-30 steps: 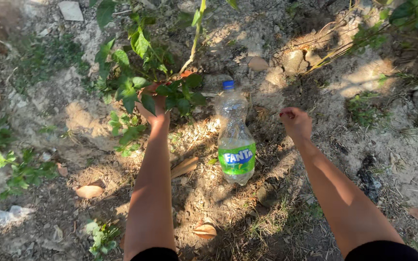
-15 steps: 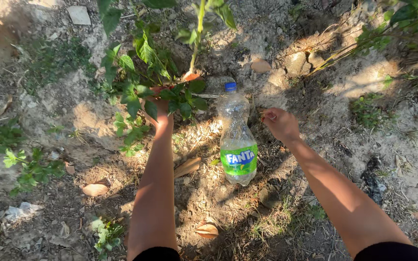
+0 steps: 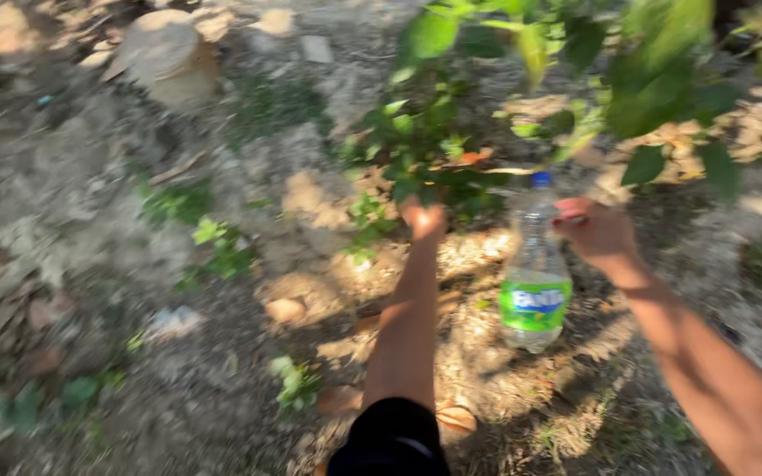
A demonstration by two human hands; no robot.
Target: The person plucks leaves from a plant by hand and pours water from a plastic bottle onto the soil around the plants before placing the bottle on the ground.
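Dusty, sun-dappled ground with dry leaves and weeds spreads beneath both arms, all blurred by camera motion. 1 plastic bottle (image 3: pixel 535 264) stands upright between the hands: clear, blue cap, green label, mostly empty by the look of it. Right hand (image 3: pixel 599 232) sits curled just beside its neck, touching or nearly so; I cannot tell whether it grips. Left hand (image 3: pixel 423 218) reaches into the leafy plant (image 3: pixel 438 145) ahead, fingers hidden by foliage, so its hold is unclear too.
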